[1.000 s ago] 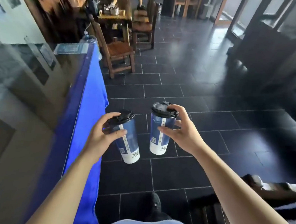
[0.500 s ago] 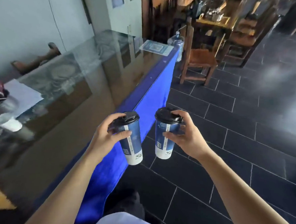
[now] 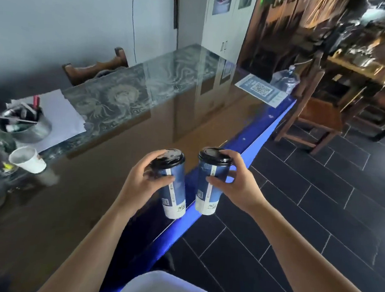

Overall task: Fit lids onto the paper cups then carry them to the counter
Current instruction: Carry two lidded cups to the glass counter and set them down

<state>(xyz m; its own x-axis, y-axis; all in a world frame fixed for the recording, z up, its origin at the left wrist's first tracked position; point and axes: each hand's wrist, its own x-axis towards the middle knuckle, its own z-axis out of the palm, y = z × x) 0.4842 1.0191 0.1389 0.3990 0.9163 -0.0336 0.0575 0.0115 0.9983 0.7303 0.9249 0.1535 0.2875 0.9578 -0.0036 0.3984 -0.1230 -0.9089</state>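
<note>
Left hand and right hand each gripped round a lidded cup at table edge; set-down needed next.

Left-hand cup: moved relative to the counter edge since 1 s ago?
Yes. The left-hand cup has moved toward the counter: it hung over the floor beside the blue edge, now over that edge.

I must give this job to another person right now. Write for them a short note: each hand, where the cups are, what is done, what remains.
Left hand: grips the left cup just under its black lid.
Right hand: grips the right cup the same way.
Place: both cups are in the air at the blue edge of the counter, not set down.
Done: lids are on both cups.
Left: set both cups on the counter top and let go.
</note>
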